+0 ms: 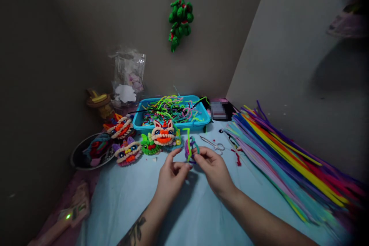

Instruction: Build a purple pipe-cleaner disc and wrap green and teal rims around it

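Between my hands is a small bent pipe-cleaner piece (189, 150) in purple, teal and lime green, one lime end sticking up. My right hand (215, 169) is closed on it, thumb and fingertips pinching its right side. My left hand (171, 173) is beside its lower left, index finger and thumb spread apart. Its thumb tip is near the piece; whether they touch I cannot tell. Just beyond lie finished pipe-cleaner lion heads: an orange and cream one (163, 133), a green one (150, 145) and a purple-eared one (128, 152). Silver scissors (213, 144) rest to the right.
A blue tray (170, 127) of pipe-cleaner scraps stands at the back. Long coloured pipe cleaners (282, 153) spread along the right. At left are a dark bowl (76, 153) and a power strip (72, 209) with a green light. A green bundle (181, 17) hangs on the wall.
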Demonstrator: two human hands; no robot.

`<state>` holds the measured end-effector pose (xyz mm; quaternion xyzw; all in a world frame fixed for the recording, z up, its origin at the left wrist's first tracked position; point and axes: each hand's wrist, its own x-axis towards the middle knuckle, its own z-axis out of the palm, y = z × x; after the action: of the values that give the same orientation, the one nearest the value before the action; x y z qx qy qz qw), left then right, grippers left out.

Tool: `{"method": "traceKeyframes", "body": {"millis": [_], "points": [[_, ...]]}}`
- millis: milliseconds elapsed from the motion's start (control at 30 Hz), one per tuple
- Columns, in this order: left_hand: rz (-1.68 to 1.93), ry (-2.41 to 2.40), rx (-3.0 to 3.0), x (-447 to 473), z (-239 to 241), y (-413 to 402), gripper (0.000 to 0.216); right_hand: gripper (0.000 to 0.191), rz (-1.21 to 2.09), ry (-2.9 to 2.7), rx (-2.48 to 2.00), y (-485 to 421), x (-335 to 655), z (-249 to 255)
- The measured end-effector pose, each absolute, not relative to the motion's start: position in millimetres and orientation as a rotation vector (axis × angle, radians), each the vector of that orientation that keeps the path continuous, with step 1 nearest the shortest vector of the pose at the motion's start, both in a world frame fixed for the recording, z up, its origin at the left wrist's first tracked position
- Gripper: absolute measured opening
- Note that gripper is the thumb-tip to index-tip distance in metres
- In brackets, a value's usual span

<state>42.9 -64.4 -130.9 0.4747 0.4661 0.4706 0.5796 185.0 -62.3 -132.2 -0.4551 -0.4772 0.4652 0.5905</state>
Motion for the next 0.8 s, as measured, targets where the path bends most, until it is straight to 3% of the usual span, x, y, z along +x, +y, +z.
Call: {"method": "traceKeyframes", "body": {"millis": [133,367,800], "points": [[1.162,0.989,0.892,44.4,-124.5,-63.2,0.084,0.010,0.960,-1.261,-1.039,-64.2,181.9,-132.7],[1.126,0.907,0.646,37.2,-124.9,-58.8,0.072,0.010,0.840,-1.498,-1.126,-65.3,177.9,-135.7],[1.079,0.797,0.428,35.8,-120.4,-58.8,0.080,0.020,0.877,-1.588,-1.125,-67.4,175.4,-139.8]]}}
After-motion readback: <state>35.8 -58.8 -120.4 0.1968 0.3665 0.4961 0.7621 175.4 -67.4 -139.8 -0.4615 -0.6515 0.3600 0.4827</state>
